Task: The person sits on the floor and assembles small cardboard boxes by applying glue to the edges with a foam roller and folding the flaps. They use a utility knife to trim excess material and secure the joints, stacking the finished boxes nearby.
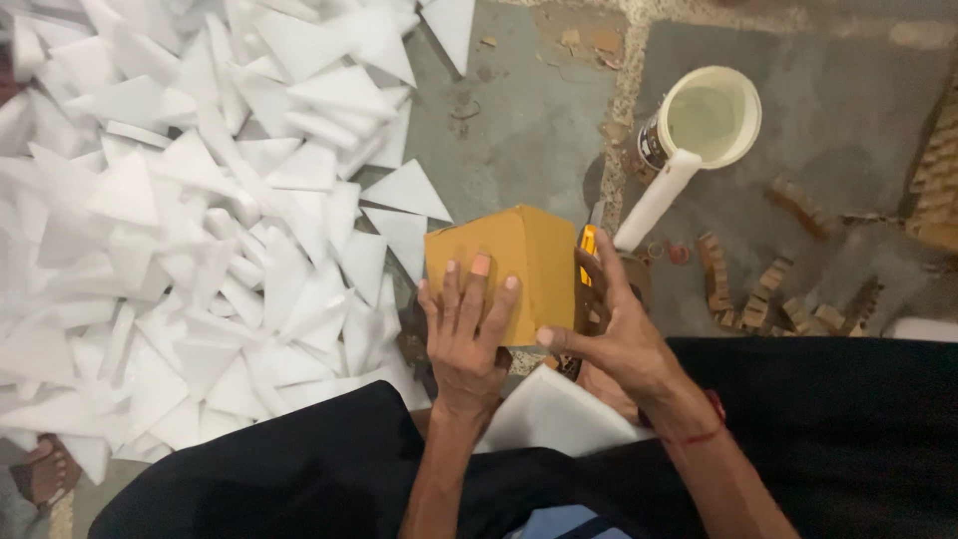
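A small yellow-brown cardboard box (509,262) is held upright in front of me, above my lap. My left hand (465,334) lies flat on its near face, fingers spread upward. My right hand (611,329) wraps around the box's right side, thumb on the lower right corner. A yellow-handled tool (589,250) shows between the box and my right fingers; who grips it I cannot tell. A white foam piece (554,414) rests on my lap under both hands.
A big heap of white foam triangles (200,220) covers the floor at left. A white tub of liquid (711,115) with a white stick (654,205) stands at upper right. Cardboard scraps (758,289) litter the right floor. A sandalled foot (45,469) is at lower left.
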